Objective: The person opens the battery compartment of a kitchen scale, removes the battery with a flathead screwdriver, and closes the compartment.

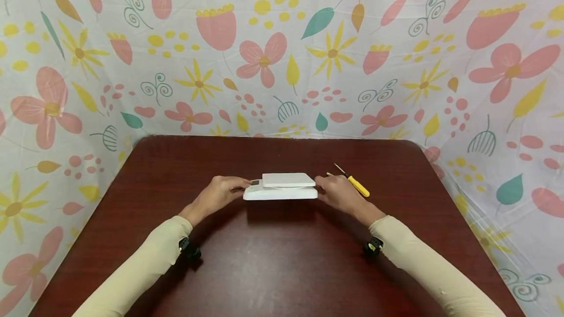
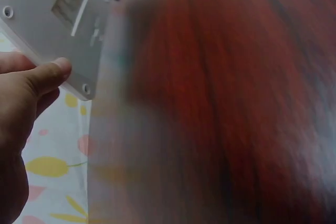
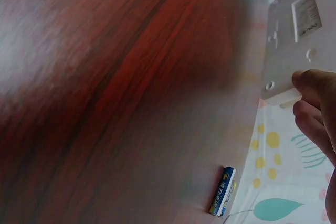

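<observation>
A white kitchen scale [image 1: 282,193] with a flat top plate and a small dark display is held up off the table, between both hands. My left hand [image 1: 220,192] grips its left end; in the left wrist view the thumb presses the underside near a corner foot. At the right end my right hand [image 1: 341,193] pinches the edge, thumb on the underside and fingers behind. Both wrist views show the underside of the scale [image 3: 289,51], with round feet and a rectangular recess whose contents are hard to make out.
A yellow-handled screwdriver [image 1: 359,186] lies on the table just beyond the right hand. Blue batteries [image 3: 223,191] lie on the tabletop in the right wrist view. The dark red wooden table [image 1: 282,263] ends at a flower-patterned cloth [image 1: 264,97].
</observation>
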